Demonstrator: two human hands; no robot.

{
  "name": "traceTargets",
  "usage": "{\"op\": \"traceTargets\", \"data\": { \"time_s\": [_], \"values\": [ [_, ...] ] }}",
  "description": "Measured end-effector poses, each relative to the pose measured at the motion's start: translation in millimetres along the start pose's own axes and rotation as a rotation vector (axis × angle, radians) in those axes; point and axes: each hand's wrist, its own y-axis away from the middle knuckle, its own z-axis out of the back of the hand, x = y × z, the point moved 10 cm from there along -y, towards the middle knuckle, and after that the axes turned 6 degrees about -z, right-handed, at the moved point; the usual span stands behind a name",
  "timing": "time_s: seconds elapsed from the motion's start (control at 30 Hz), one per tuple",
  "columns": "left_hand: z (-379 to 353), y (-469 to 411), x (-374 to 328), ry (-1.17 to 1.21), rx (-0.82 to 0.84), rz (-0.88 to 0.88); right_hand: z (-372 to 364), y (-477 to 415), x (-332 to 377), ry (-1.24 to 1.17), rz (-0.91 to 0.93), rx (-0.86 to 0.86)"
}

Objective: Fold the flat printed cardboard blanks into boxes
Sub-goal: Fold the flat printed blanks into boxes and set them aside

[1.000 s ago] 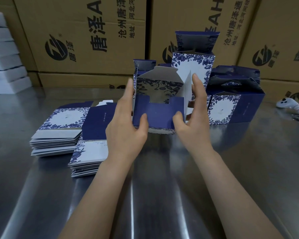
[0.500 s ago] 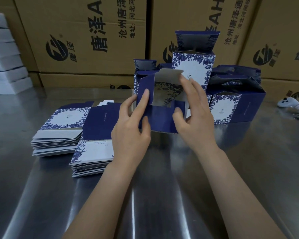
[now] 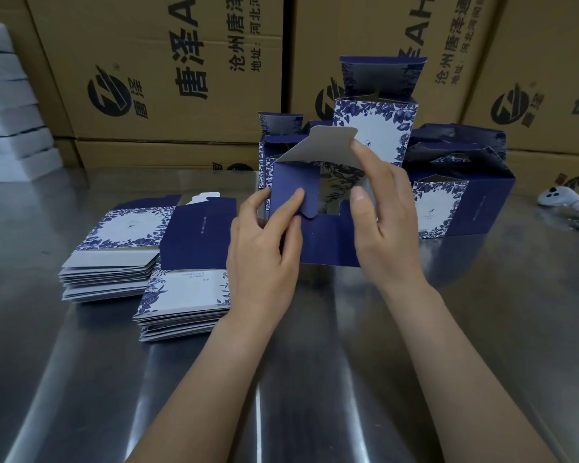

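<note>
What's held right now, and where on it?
A half-folded blue box: left hand pinches its left blue flap; right hand grips its right side.

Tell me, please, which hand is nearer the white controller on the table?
Right. The right hand, holding the half-folded box, is left of the white controller; the left hand is farther left, at the box's other side.

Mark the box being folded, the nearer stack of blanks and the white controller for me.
box being folded (image 3: pixel 328 240): head view, navy front wall.
nearer stack of blanks (image 3: pixel 191 292): head view, white panel of top sheet.
white controller (image 3: pixel 554 198): head view, its rounded body.
</note>
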Motion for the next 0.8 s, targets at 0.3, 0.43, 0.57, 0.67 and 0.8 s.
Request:
{"op": "traceTargets", "data": {
  "time_s": [0.3, 0.43, 0.57, 0.67, 0.8],
  "values": [
    [3, -1, 3, -0.054, -0.041, -0.021, 5, -2, 6, -0.148, 0.038, 0.037],
    [5, -1, 1, -0.069, -0.048, -0.019, 7, -3, 8, -0.186, 0.056, 0.065],
    [4, -1, -1, -0.06, -0.045, -0.026, 7, -5, 6, -0.278, 0.031, 0.132],
    [5, -1, -1, -0.066, -0.049, -0.024, 9, -6, 8, -0.293, 0.051, 0.177],
    [5, -1, -1, -0.066, -0.049, -0.031, 11, -9, 7, -0.267, 0.04, 0.181]
  ]
}}
